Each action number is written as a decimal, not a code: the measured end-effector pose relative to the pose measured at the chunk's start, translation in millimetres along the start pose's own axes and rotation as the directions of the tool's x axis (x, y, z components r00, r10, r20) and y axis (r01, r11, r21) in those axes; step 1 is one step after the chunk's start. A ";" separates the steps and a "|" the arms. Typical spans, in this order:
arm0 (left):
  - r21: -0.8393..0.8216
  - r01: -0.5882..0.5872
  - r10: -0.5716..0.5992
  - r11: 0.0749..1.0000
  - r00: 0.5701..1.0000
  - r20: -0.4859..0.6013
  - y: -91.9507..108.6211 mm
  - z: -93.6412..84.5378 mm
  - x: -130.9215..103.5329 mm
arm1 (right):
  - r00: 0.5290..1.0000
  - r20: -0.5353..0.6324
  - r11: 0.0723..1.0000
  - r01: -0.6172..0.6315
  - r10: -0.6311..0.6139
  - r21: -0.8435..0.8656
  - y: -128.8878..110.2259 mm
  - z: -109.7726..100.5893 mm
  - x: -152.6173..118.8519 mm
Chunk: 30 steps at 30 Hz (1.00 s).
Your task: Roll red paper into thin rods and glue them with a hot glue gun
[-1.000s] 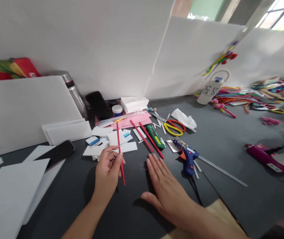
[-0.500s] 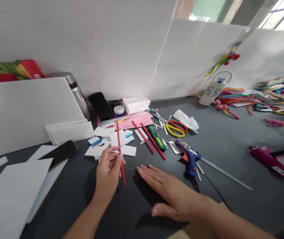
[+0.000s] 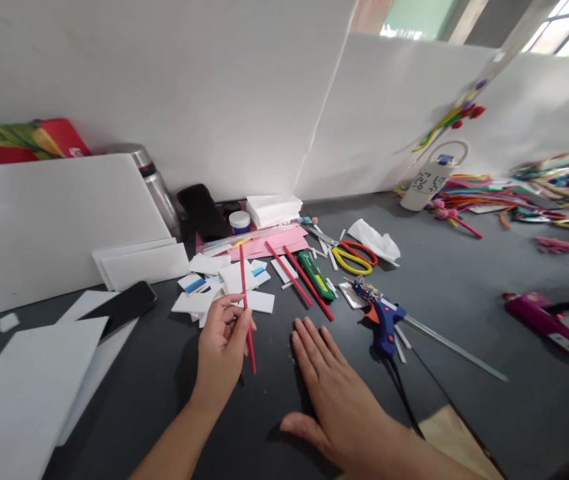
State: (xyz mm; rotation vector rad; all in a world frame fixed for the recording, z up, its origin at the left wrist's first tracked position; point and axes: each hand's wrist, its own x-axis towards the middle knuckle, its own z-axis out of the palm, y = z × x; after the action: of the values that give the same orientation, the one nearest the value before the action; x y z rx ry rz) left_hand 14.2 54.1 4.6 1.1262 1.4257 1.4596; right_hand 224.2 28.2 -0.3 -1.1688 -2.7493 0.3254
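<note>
A thin red stick (image 3: 243,275) is pinched between the thumb and fingers of my left hand (image 3: 223,333), held tilted over the dark table. My right hand (image 3: 332,387) is palm down at or just above the tabletop, thumb spread, holding nothing. Two more red sticks (image 3: 309,283) lie beyond my hands beside a green cutter (image 3: 316,275). White paper pieces (image 3: 207,265) are scattered behind my left hand. Right of them are scissors (image 3: 352,261) with yellow and orange handles and a blue glue gun (image 3: 385,327) with a clear glue stick.
A black phone (image 3: 129,303) and white boards (image 3: 34,393) lie at left, with a metal bottle (image 3: 159,200) behind. At the back right stand a white tumbler (image 3: 427,183) and colourful pipe cleaners (image 3: 484,197). A magenta device (image 3: 552,323) with a cord lies at right.
My right hand has turned, its fingers now pointing more away from me. My left hand and the red stick have shifted slightly to the right.
</note>
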 end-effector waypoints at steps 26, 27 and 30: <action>0.028 0.021 -0.021 0.999 1.000 0.017 -2.6 -2.2 0.9 | 0.989 -0.123 0.988 -0.069 0.086 0.136 36.3 0.0 37.5; 0.031 0.024 -0.024 0.999 1.000 0.017 -2.3 -2.2 0.9 | 0.987 -0.140 0.990 -0.056 0.075 0.133 37.2 -0.4 41.7; 0.036 0.022 -0.022 0.999 1.000 0.008 -1.2 -2.5 1.0 | 0.981 -0.191 0.993 -0.012 0.034 0.113 34.7 -7.4 45.3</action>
State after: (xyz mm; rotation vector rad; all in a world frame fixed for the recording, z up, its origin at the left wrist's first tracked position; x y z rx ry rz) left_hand 11.4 54.3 3.6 1.1337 1.4593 1.4178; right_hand 218.5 85.5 0.1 -1.1402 -2.5191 0.3444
